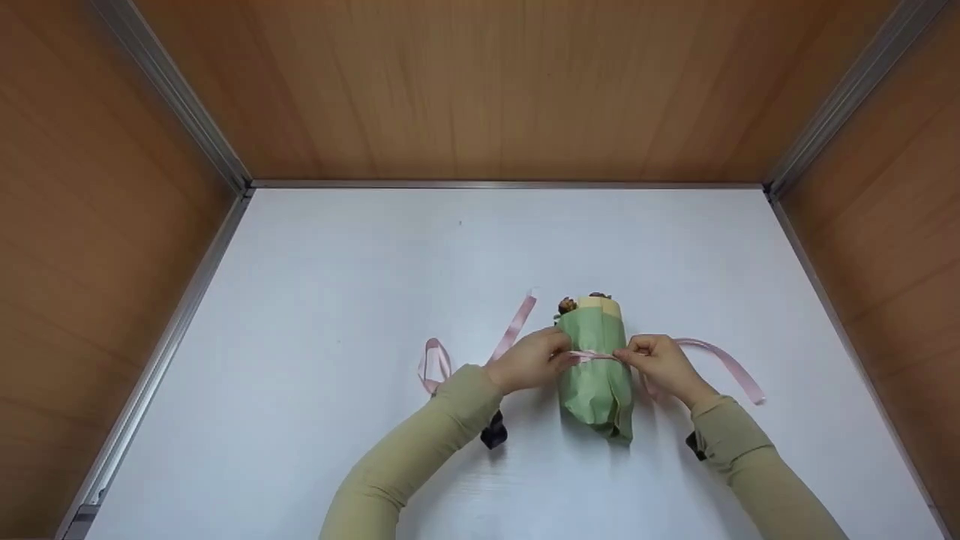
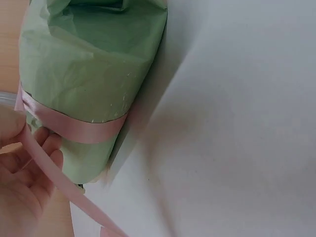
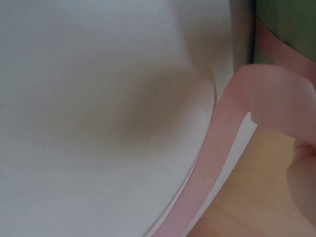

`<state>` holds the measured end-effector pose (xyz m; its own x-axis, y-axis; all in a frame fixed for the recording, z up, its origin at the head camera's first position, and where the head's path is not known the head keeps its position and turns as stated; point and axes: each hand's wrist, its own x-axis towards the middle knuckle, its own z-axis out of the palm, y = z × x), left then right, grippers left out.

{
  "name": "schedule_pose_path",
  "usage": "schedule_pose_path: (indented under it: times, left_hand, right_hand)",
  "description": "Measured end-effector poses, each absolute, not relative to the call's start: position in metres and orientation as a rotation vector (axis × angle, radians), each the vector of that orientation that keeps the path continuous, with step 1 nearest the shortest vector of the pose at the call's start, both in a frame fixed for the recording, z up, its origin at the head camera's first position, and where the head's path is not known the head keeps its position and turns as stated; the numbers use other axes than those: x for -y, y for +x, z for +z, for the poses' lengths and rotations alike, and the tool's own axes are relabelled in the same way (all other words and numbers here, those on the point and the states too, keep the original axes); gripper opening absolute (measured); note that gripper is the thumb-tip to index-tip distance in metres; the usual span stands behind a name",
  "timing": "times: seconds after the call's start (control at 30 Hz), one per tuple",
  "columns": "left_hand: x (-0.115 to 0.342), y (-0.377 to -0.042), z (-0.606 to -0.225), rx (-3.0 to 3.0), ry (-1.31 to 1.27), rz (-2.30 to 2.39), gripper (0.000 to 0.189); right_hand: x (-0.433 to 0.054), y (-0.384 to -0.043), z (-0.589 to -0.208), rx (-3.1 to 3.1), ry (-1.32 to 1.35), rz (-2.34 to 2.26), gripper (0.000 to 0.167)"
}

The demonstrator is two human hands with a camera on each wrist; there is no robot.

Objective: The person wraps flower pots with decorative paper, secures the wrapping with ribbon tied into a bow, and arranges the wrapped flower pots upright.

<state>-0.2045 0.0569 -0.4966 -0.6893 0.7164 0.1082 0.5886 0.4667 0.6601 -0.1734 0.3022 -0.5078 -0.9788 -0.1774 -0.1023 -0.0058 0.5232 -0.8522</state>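
Note:
A small bouquet wrapped in green paper (image 1: 596,397) lies on the white table, with dark reddish flower heads (image 1: 567,305) and a pale yellow inner sheet (image 1: 600,303) showing at its far end. Around its middle runs a pink satin ribbon (image 2: 81,129). My left hand (image 1: 531,360) is at the bouquet's left side, pinching one length of ribbon between thumb and fingers. On the right side, my right hand (image 1: 664,364) pinches the other length close against the paper. In the right wrist view, ribbon (image 3: 212,163) loops down from the right hand, mostly out of frame.
One loose ribbon tail (image 1: 517,322) and a loop (image 1: 435,364) lie left of the bouquet. Another tail (image 1: 731,367) curves out to the right. Wooden panels (image 1: 510,90) with metal edging enclose the white table (image 1: 337,300) at the back and sides.

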Motion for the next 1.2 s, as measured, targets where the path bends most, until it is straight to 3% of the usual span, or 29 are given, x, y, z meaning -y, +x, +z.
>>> schedule_pose_path:
  times: [0.43, 1.2]
  left_hand:
    - [-0.045, -0.21, -0.495, -2.443, 1.142, 1.022, 0.013]
    - [-0.046, -0.207, -0.5, -2.382, 0.916, 1.187, 0.015]
  right_hand:
    - [-0.303, -0.172, -0.504, -2.726, -0.202, -1.37, 0.028]
    - [-0.306, -0.17, -0.505, -2.631, -0.177, -1.377, 0.03]
